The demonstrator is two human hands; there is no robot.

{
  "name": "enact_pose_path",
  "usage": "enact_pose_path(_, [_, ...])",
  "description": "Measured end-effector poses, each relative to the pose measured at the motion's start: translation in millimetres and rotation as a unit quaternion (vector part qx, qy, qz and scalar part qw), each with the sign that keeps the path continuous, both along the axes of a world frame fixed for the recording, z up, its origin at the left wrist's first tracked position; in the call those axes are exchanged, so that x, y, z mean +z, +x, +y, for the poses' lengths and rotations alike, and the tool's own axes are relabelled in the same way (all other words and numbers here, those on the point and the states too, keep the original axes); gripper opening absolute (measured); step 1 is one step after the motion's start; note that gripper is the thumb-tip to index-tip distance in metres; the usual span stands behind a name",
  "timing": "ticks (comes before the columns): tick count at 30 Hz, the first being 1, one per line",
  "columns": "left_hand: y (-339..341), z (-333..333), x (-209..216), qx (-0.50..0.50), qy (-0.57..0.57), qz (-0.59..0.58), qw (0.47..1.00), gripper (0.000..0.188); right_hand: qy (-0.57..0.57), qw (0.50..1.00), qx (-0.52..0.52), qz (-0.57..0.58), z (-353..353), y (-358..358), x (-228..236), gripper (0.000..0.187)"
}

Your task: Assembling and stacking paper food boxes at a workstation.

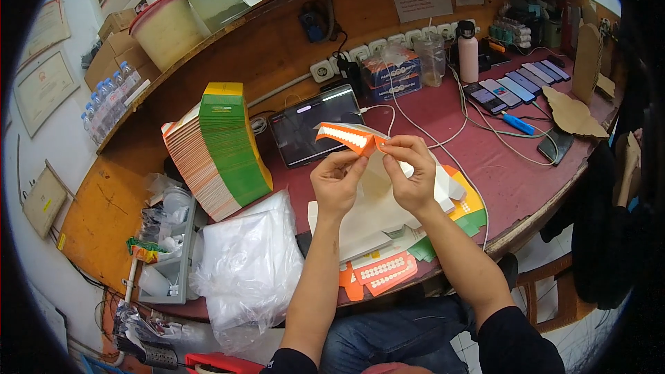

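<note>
In front of my chest, above the desk, my left hand (335, 185) and my right hand (414, 174) pinch a small orange and white carton (346, 137) with a row of white dots. The left fingers grip its lower middle, and the right thumb and fingers press a folded part at its right end. Below my hands lie pale, partly unfolded cartons (360, 235). Flat orange cartons with white dots (384, 273) lie nearer to me, and a yellow and green carton (470, 201) is to the right.
A tall stack of green and orange flat cartons (232, 152) stands left, behind clear plastic bags (246, 256) and a grey bin (185, 249). Behind my hands leans a tablet (284, 128). Right are cables, several phones (516, 88) and a pink bottle (468, 59). Another person sits at the right edge.
</note>
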State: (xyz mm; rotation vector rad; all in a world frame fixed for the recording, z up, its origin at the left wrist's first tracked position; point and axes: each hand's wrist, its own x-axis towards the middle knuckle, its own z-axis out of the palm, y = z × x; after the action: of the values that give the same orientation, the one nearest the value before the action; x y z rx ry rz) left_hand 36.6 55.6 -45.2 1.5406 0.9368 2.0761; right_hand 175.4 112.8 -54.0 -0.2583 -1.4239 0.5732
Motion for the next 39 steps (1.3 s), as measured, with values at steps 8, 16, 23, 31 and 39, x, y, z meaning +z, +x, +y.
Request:
enact_pose_path(8, [11,-1,2,0.022,-0.006,0.038,0.999,0.016,-0.061,0.989,0.132,0.012,-5,8,7,0.013])
enact_pose_path(16, [10,0,3,0.024,0.027,0.063,0.997,0.018,-0.100,0.977,0.188,-0.002,-6,6,5,0.012])
enact_pose_path(23, [11,0,2,0.165,0.028,0.133,0.977,0.014,-0.080,0.985,0.150,-0.019,-10,2,-2,0.012])
enact_pose_path(31, [17,5,3,0.152,0.051,0.197,0.967,0.020,0.019,0.988,0.039,-0.149,-10,-8,-8,0.055])
enact_pose_path(39, [22,2,5,0.172,-0.016,0.119,0.978,0.033,0.046,0.973,0.144,-0.177,-4,-7,-11,0.080])
